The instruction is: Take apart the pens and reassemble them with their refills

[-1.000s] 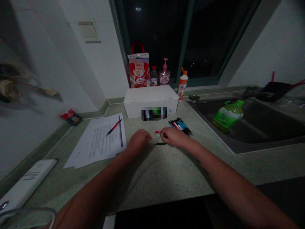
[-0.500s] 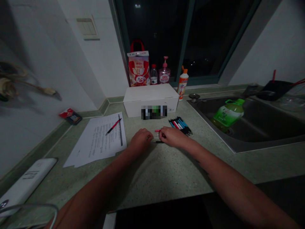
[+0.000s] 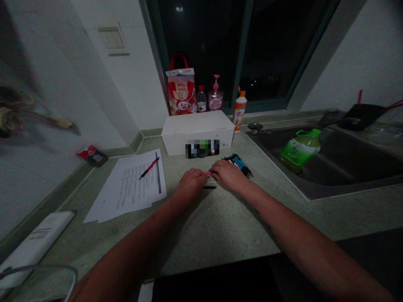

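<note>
Where the two hands come together at the middle of the counter, a slim red cylindrical piece, apparently plastic (image 3: 208,173), lies between their fingertips, the left hand (image 3: 192,182) at its nine o'clock end and the right hand (image 3: 231,175) at its three o'clock end. Both hands are drawn in narrow, fingers bunched and curled down; I cannot tell whether either truly pinches the piece or only touches it. Handling it well probably calls for a light fingertip hold near each end, kept in one line, since so slender a thing could roll or tip. Just beside it toward six o'clock lie a thin pale rod (image 3: 213,181) and a short black slender barrel (image 3: 209,187), which the left fingers might nudge if they dip. Clearance looks tightest at one to two o'clock, where the right hand partly hides a row of blue, black, white and red pens (image 3: 242,164). A long white cardboard box (image 3: 198,123) bounds twelve o'clock, printed white paper sheets (image 3: 126,191) lie at nine, and the rim of a grey metal sink (image 3: 285,173) runs at three; the speckled green stone-like counter (image 3: 201,239) gives the most elbow room toward its front edge at six o'clock
</note>
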`<state>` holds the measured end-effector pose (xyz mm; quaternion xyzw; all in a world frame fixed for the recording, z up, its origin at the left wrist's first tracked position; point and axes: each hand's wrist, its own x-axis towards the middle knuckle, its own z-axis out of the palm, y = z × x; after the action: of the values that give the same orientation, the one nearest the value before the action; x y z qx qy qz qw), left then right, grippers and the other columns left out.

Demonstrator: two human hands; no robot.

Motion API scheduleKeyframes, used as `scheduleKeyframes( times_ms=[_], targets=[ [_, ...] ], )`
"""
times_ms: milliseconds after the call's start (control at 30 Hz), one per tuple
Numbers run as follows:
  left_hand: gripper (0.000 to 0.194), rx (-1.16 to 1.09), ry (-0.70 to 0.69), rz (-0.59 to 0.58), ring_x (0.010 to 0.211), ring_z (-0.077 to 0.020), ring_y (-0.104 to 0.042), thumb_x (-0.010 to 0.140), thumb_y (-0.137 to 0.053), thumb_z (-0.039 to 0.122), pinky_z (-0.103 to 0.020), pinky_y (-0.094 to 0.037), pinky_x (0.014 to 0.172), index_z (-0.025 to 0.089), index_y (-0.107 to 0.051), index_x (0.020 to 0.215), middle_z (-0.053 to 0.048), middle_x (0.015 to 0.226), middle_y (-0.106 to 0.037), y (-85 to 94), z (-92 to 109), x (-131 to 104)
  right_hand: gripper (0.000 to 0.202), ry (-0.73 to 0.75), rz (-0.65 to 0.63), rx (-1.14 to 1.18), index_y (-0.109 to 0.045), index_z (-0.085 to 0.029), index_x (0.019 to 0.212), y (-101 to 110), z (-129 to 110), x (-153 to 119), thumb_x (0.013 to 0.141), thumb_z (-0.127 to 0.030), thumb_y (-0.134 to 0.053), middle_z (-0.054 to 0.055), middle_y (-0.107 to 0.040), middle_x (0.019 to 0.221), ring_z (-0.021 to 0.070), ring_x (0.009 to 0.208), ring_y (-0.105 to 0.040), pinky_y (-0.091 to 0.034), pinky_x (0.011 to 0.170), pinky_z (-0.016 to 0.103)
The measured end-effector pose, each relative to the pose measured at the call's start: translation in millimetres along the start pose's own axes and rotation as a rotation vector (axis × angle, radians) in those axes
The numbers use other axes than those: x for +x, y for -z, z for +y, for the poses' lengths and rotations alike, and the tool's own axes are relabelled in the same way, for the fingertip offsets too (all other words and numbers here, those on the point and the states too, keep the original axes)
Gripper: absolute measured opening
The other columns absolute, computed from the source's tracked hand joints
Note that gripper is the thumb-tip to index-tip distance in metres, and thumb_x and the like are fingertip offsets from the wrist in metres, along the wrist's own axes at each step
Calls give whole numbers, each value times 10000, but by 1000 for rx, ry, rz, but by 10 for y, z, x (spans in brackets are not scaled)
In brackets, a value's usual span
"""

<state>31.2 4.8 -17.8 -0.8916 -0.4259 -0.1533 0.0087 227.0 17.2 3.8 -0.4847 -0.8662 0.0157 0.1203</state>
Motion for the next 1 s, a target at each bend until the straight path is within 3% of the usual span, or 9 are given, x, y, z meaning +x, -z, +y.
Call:
scheduleKeyframes(
  times_ms=[233,533,700,1000],
  targets=[
    [219,-36,84,-20,876,-234,-606,944,-546,241,-384,-454,814,215,-760,982,-71,914,-730,35,-47,4,146,-6,-29,-60,-729,-183,978,-2,-21,-5,937,-230,-596,86,-677,1005,227,1003,-602,-424,852,311],
    [146,-152,227,42,941,-239,-597,887,-615,241,-372,-456,874,202,-749,931,-69,938,-713,6,-65,-11,145,-3,-13,-66,-713,-170,948,21,-38,-18,937,-236,-584,91,-679,982,229,981,-610,-429,837,313],
    [155,-169,240,26,911,-238,-594,881,-589,222,-370,-454,863,190,-734,837,-71,889,-701,24,-54,3,149,-7,-29,-64,-706,-168,950,54,-58,-26,941,-217,-566,102,-680,984,229,980,-611,-428,840,315],
    [198,-112,252,-47,911,-238,-591,909,-540,216,-365,-446,858,179,-721,835,-84,899,-693,61,-29,27,131,14,-21,-44,-698,-161,937,37,-60,-32,923,-226,-585,99,-683,963,228,960,-609,-430,830,314]
  ],
)
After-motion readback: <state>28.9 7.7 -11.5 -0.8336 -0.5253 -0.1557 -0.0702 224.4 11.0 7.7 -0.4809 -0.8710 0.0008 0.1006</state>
